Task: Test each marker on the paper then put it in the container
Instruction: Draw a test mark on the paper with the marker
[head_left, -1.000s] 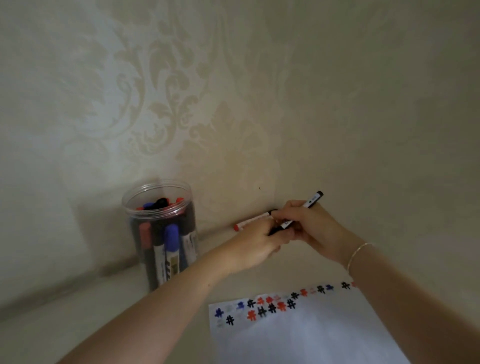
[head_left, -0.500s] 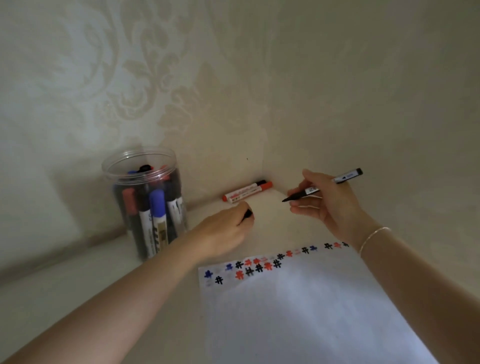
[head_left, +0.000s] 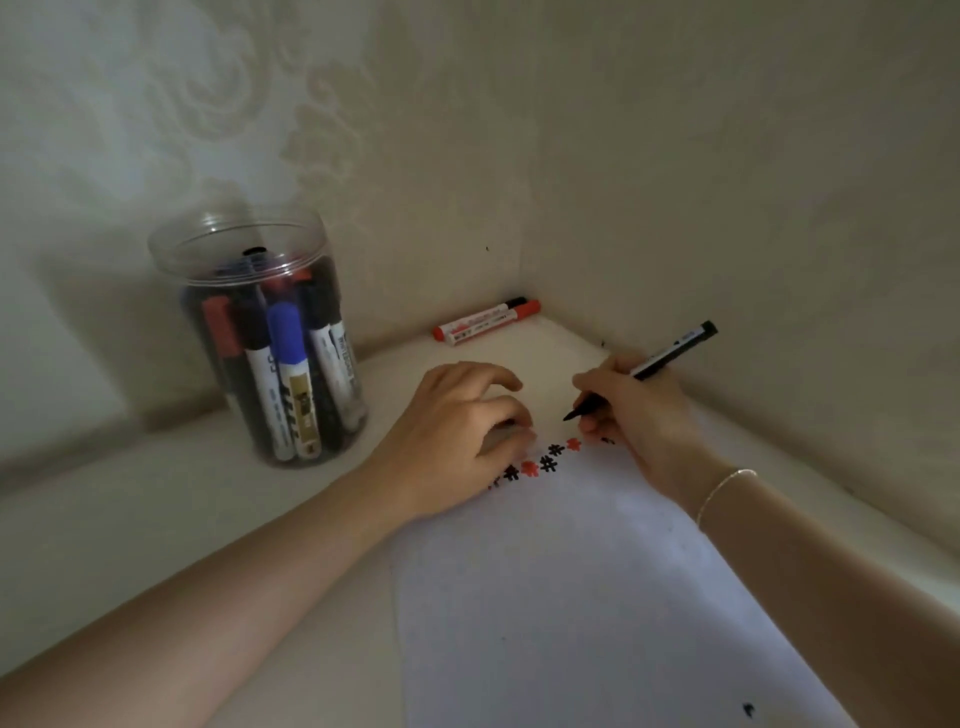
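Gripping one black marker (head_left: 644, 371), right hand (head_left: 631, 410); left hand (head_left: 457, 431) curled on one paper (head_left: 571, 597), contents unclear; two markers (head_left: 485, 322) loose; one container (head_left: 270, 338).

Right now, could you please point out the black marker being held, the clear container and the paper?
black marker (head_left: 670, 357), head view, on its barrel above the right hand.
clear container (head_left: 171, 249), head view, on its left rim.
paper (head_left: 597, 597), head view, on its bare middle.
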